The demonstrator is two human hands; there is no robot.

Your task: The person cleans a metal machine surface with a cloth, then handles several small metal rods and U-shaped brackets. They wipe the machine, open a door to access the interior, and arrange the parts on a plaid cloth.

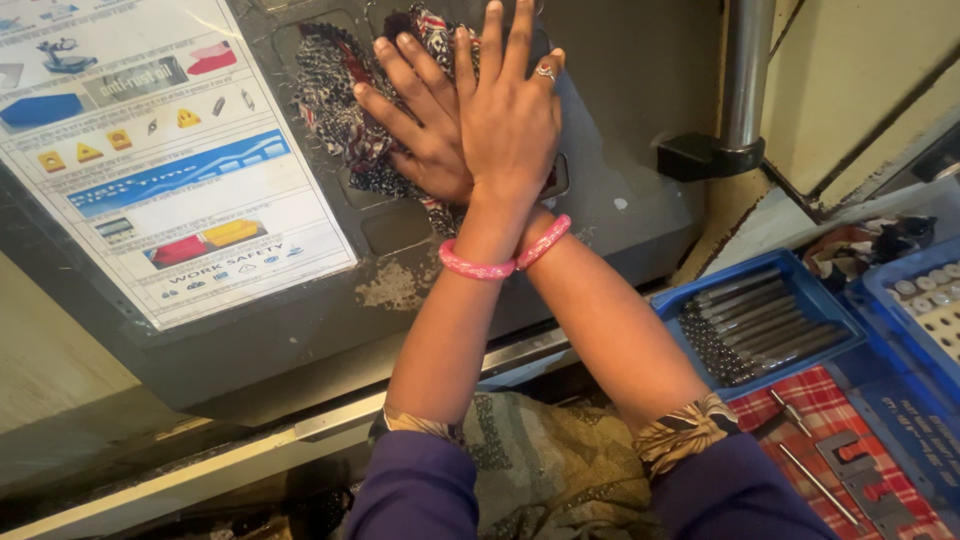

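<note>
Fingers spread flat, our left hand (510, 115) stacked on our right hand (425, 130), we're pressing a patterned cloth (340, 110) against the grey machine panel (620, 150). Looks mid-wipe; grime (395, 285) below remains. Blue tray of metal rods (755, 320) sits right.

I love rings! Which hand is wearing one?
The left hand, lying on top, wears a small silver ring. The right hand beneath it, pressed on the dark patterned cloth, shows none.
</note>
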